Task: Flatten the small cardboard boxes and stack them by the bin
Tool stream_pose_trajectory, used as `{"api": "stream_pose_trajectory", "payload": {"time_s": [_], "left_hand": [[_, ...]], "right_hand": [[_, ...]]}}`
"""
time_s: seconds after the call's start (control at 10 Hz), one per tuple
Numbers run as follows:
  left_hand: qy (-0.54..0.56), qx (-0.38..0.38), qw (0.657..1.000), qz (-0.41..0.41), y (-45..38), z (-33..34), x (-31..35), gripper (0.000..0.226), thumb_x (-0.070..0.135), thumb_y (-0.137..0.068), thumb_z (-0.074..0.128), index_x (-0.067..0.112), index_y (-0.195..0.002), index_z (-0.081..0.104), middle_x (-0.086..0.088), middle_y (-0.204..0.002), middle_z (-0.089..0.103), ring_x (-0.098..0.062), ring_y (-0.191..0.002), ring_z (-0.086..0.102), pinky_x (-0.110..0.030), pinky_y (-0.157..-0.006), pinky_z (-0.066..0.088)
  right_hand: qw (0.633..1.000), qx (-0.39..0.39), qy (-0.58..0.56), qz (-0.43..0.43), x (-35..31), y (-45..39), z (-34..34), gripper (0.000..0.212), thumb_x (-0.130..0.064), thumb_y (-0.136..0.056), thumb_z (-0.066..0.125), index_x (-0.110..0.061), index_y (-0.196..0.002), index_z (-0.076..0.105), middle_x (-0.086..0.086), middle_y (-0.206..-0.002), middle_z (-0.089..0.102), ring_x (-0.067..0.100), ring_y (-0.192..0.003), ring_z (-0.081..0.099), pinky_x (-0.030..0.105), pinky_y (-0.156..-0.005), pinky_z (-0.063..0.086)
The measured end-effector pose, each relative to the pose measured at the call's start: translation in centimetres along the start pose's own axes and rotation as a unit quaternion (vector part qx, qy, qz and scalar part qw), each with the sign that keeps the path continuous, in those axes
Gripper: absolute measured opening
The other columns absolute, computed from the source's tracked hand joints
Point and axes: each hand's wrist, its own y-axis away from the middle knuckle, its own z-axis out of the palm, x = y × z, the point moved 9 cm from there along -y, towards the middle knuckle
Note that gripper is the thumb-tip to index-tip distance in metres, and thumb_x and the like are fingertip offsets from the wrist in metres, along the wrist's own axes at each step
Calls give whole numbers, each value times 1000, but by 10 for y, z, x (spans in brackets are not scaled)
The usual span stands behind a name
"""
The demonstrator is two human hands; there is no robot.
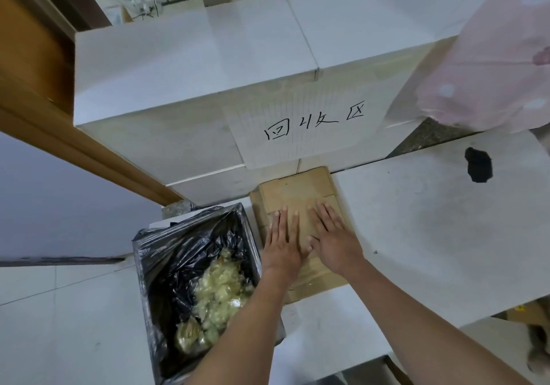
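The fingers of the left hand point(282, 243) are lying straight and spread, palm down, pressing on the top sheet of the flattened cardboard boxes point(297, 194). The fingers of the right hand point(334, 240) are lying the same way just beside them, straight and slightly fanned, palm flat on the same brown sheet. Neither hand is curling round anything; both are resting open on the cardboard, with the right thumb touching the edge of the left hand near the middle of the stack.

The cardboard is lying flat on the pale floor point(416, 221), with more than one brown layer showing at its left and near edges, the layers slightly offset from each other. Its far end is sitting against the foot of a large white carton point(178, 72), and its left edge is sitting just beside the bin point(190, 280).

The bin is standing to the left of the stack, lined with a black plastic bag point(178, 253) whose rim is folding over the bin's walls. Crumpled yellowish wrapping point(220, 292) is lying inside it. The left forearm is passing over the bin's near right corner.

A white paper sign point(306, 125) with handwritten black characters is hanging on the front of the large white carton, right above the far end of the stack. A second white carton point(372, 18) is standing beside the first, to the right. A dark stain point(478, 165) is showing on the floor well to the right of the hands. A wooden door frame point(59, 134) is running diagonally at the left.
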Motion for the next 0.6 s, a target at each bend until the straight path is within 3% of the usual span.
{"api": "stream_pose_trajectory", "payload": {"time_s": [0.2, 0.3, 0.4, 0.5, 0.6], "left_hand": [[-24, -33, 999, -14, 1, -5, 1, 79, 59, -104, 17, 17, -153, -28, -10, -156, -40, -28, -148, -31, -42, -125, -7], [-32, -39, 998, -24, 6, -14, 5, 74, 52, -107, 18, 16, -154, -26, -11, -159, -35, -27, -150, -27, -40, -125, -7], [-34, -54, 997, -36, 11, -28, 9, 70, 44, -108, 22, 16, -157, -19, -11, -163, -26, -27, -152, -19, -41, -125, -6], [-25, -39, 997, -56, 17, -50, 10, 65, 38, -108, 26, 21, -161, -7, -10, -166, -17, -28, -154, -14, -44, -125, -7], [-5, -29, 998, -61, 28, -60, 13, 64, 35, -107, 27, 21, -161, -4, -10, -167, -13, -28, -154, -13, -46, -125, -6]], "right_hand": [[999, -40, -4, 14, -4, -4, -2, 70, -48, -105, 25, -25, -155, -19, -6, -159, -32, 10, -147, -29, 31, -123, -8], [998, -62, -2, 24, -9, -6, -11, 73, -41, -104, 33, -23, -157, -12, -4, -163, -23, 13, -150, -20, 33, -124, -4], [996, -76, -9, 35, -13, -10, -30, 71, -33, -101, 43, -20, -160, 5, -1, -167, -7, 16, -153, -4, 35, -125, 7], [999, -26, -14, 33, -19, -8, -54, 62, -22, -98, 44, -18, -156, 21, 4, -166, 13, 21, -151, 16, 37, -122, 21], [1000, -17, 2, 25, -23, 2, -68, 58, -19, -98, 41, -16, -154, 26, 10, -161, 25, 27, -147, 27, 39, -119, 25]]}}
